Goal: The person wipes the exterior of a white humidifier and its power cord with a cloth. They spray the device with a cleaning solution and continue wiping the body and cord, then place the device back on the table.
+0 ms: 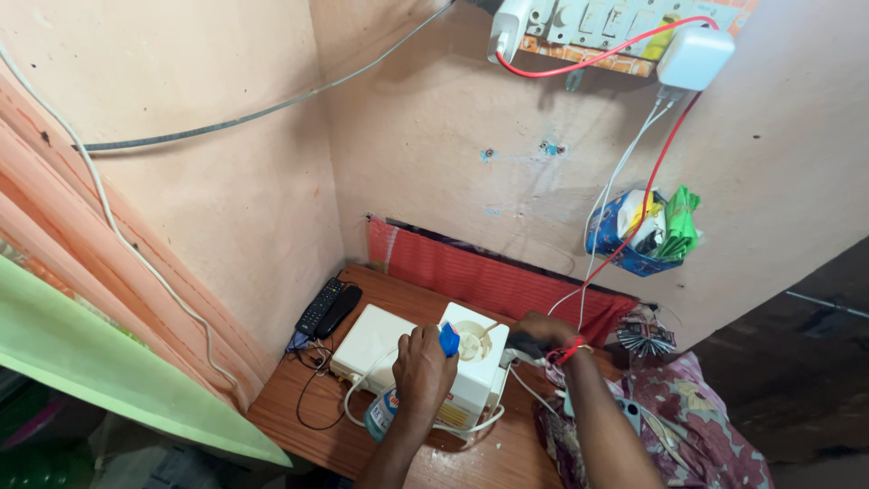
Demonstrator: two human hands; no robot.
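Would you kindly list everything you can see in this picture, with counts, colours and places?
white appliance: one, white, on the wooden table
flat white box: one, white, left of the appliance
spray bottle: one, clear with a blue nozzle, under the left hand
remote controls: two, black, at the table's back left corner
wooden table: one, brown, in the wall corner
red cloth: one, along the wall behind the table
switchboard: one, high on the wall, with white plugs
blue basket: one, hanging on the wall
left hand: on the spray bottle
right hand: beside the appliance, gripping something dark
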